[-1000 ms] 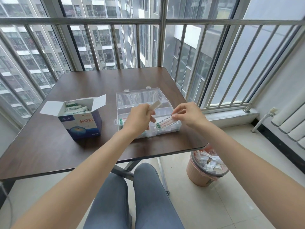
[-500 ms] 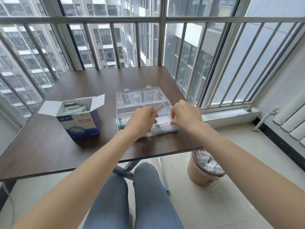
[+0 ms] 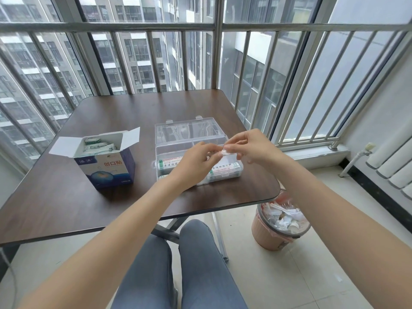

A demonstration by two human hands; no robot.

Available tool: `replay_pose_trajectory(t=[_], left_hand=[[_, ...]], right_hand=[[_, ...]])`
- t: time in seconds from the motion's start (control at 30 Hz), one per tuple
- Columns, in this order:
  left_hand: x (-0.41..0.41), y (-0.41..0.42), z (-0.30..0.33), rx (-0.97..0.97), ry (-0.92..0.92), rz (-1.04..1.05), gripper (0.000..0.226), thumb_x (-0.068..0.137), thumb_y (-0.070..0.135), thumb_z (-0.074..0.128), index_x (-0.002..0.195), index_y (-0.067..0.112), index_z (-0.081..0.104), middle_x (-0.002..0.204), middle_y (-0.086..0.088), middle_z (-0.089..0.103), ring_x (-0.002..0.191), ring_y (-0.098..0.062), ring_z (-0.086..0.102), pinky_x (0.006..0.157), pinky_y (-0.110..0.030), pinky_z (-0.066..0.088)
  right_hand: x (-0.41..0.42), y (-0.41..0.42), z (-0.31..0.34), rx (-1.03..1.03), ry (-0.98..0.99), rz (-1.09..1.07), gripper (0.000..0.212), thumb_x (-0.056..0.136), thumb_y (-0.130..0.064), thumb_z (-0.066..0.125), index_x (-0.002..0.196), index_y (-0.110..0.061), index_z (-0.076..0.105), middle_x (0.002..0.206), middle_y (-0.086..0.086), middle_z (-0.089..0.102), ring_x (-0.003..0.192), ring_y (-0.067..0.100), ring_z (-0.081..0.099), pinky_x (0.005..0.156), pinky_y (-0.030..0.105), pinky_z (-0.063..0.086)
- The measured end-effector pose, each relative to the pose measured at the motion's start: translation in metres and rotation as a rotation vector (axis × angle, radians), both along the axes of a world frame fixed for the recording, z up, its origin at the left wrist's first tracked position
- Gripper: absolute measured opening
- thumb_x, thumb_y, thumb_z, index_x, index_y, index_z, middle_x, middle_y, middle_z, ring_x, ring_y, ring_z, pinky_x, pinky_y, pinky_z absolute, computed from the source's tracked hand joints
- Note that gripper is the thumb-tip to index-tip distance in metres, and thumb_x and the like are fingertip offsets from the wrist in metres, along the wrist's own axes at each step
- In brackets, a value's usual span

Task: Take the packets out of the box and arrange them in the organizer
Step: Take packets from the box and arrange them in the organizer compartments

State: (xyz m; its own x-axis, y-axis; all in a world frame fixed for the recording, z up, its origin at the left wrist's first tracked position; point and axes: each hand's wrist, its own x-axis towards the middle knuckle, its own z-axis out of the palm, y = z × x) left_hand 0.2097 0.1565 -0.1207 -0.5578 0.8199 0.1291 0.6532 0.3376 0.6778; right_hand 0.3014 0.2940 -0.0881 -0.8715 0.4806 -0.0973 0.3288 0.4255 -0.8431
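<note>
A blue and white box (image 3: 107, 167) stands open on the left of the dark table (image 3: 66, 204), with several packets (image 3: 95, 146) inside. A clear plastic organizer (image 3: 231, 172) with its lid flipped back sits at the table's right front. White packets with green print (image 3: 227, 168) lie in its front compartments. Above the organizer my left hand (image 3: 194, 161) and my right hand (image 3: 252, 146) meet, both pinching one small white packet (image 3: 225, 151) between their fingertips.
A pink waste bin (image 3: 278, 228) full of paper scraps stands on the floor right of the table. Window bars run behind and to the right. A white radiator (image 3: 392, 166) is at the far right. My knees are under the table's front edge.
My right hand lifted off the packets laid in the organizer and rose to join my left hand. Both now pinch the small packet that my left hand held alone.
</note>
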Motion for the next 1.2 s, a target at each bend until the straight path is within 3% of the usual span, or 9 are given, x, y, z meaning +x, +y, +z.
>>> replay_pose_trajectory(t=[0.07, 0.17, 0.3, 0.43, 0.6, 0.7, 0.9, 1.03, 1.2], left_hand=[[0.0, 0.001, -0.001, 0.013, 0.031, 0.016, 0.031, 0.093, 0.023, 0.057, 0.122, 0.015, 0.059, 0.116, -0.002, 0.058, 0.108, -0.014, 0.052, 0.081, -0.015, 0.032], [-0.002, 0.0, -0.002, 0.044, 0.015, 0.087, 0.023, 0.09, 0.018, 0.061, 0.112, 0.013, 0.063, 0.11, 0.0, 0.063, 0.093, -0.01, 0.052, 0.076, -0.014, 0.034], [-0.005, 0.003, -0.004, -0.089, 0.077, 0.131, 0.012, 0.086, 0.015, 0.064, 0.097, 0.015, 0.07, 0.094, -0.001, 0.066, 0.083, -0.015, 0.055, 0.076, -0.026, 0.045], [-0.003, 0.009, -0.004, -0.248, 0.235, 0.117, 0.016, 0.088, 0.013, 0.061, 0.098, 0.021, 0.07, 0.101, -0.001, 0.069, 0.1, -0.024, 0.059, 0.08, -0.038, 0.051], [-0.003, 0.017, -0.001, -0.402, 0.452, 0.084, 0.019, 0.09, 0.015, 0.059, 0.106, 0.018, 0.068, 0.11, -0.005, 0.063, 0.104, -0.028, 0.058, 0.069, -0.03, 0.041], [-0.004, 0.018, -0.001, -0.424, 0.504, 0.086, 0.019, 0.09, 0.015, 0.061, 0.108, 0.012, 0.067, 0.113, -0.008, 0.055, 0.105, -0.028, 0.056, 0.069, -0.032, 0.04], [-0.01, 0.016, -0.002, -0.4, 0.355, 0.026, 0.015, 0.086, 0.022, 0.067, 0.1, 0.02, 0.072, 0.109, -0.007, 0.056, 0.106, -0.027, 0.054, 0.083, -0.038, 0.047], [-0.013, 0.015, -0.001, -0.366, 0.32, 0.013, 0.014, 0.086, 0.022, 0.068, 0.098, 0.02, 0.074, 0.102, -0.004, 0.06, 0.104, -0.023, 0.052, 0.081, -0.035, 0.046], [-0.014, 0.017, 0.002, -0.36, 0.32, 0.003, 0.014, 0.083, 0.023, 0.07, 0.096, 0.021, 0.074, 0.085, 0.003, 0.047, 0.097, -0.022, 0.053, 0.075, -0.034, 0.045]], right_hand=[[0.001, 0.001, -0.003, -0.007, 0.039, -0.007, 0.002, 0.083, -0.006, 0.069, 0.083, -0.007, 0.071, 0.065, 0.002, 0.065, 0.05, 0.0, 0.055, 0.043, 0.01, 0.036], [-0.004, 0.006, -0.012, 0.083, 0.028, -0.049, 0.009, 0.079, -0.008, 0.073, 0.075, -0.016, 0.071, 0.068, 0.002, 0.069, 0.069, 0.012, 0.065, 0.059, 0.018, 0.041], [-0.007, 0.005, -0.025, 0.375, -0.078, -0.052, 0.006, 0.077, -0.016, 0.074, 0.075, -0.022, 0.071, 0.073, -0.004, 0.067, 0.082, 0.014, 0.066, 0.077, 0.031, 0.051], [-0.008, -0.002, -0.024, 0.634, -0.21, -0.017, 0.004, 0.079, -0.021, 0.072, 0.083, -0.022, 0.071, 0.091, -0.001, 0.068, 0.094, 0.021, 0.062, 0.074, 0.029, 0.044], [-0.01, -0.003, -0.024, 0.82, -0.328, 0.019, 0.023, 0.084, -0.028, 0.069, 0.103, -0.016, 0.068, 0.111, 0.007, 0.053, 0.1, 0.029, 0.059, 0.073, 0.03, 0.036], [-0.012, -0.003, -0.023, 0.818, -0.391, 0.011, 0.028, 0.085, -0.032, 0.068, 0.108, -0.016, 0.067, 0.113, 0.009, 0.048, 0.101, 0.031, 0.059, 0.075, 0.032, 0.036], [-0.012, 0.0, -0.024, 0.711, -0.388, 0.004, 0.027, 0.084, -0.034, 0.068, 0.103, -0.014, 0.068, 0.116, 0.009, 0.051, 0.104, 0.031, 0.057, 0.075, 0.032, 0.035], [-0.013, -0.001, -0.023, 0.717, -0.38, 0.007, 0.025, 0.083, -0.034, 0.069, 0.101, -0.018, 0.068, 0.114, 0.008, 0.053, 0.105, 0.029, 0.058, 0.075, 0.031, 0.035], [-0.012, -0.001, -0.021, 0.761, -0.372, 0.024, 0.019, 0.083, -0.031, 0.069, 0.099, -0.02, 0.069, 0.112, 0.007, 0.055, 0.102, 0.029, 0.059, 0.074, 0.03, 0.036]])
